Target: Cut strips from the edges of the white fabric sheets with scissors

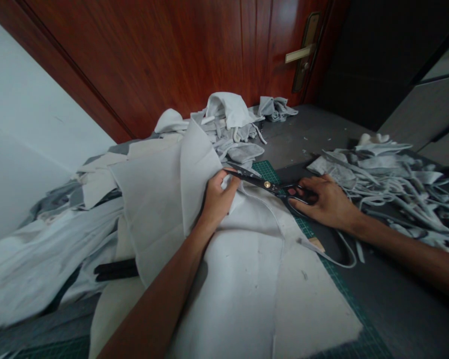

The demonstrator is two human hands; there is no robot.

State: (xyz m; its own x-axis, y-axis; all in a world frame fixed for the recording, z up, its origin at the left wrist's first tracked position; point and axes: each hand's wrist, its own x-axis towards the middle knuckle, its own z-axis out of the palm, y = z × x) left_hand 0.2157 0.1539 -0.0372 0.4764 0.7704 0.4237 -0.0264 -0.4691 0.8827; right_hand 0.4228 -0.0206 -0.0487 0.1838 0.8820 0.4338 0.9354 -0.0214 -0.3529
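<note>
Near the middle, my left hand [219, 197] pinches the edge of a large whitish fabric piece [243, 269], thumb and fingers closed on it. My right hand [324, 202] grips the handles of black scissors [268, 185] with a brass-coloured pivot. Their blades point left along the fabric, and the tips reach my left fingers; the blades look slightly apart. A narrow fabric strip [346, 259] curls out below my right hand. Part of the fabric stands up in a fold [198, 169] behind my left wrist. A green cutting mat [265, 171] lies underneath, mostly covered.
White and grey fabric scraps [230, 112] are heaped before a reddish-brown wooden door [172, 55]. A tangled pile of strips [396, 184] lies at the right. More cloth [52, 259] spreads along the left, with a black object [115, 269] on it. A small tan block [316, 244] rests on the mat.
</note>
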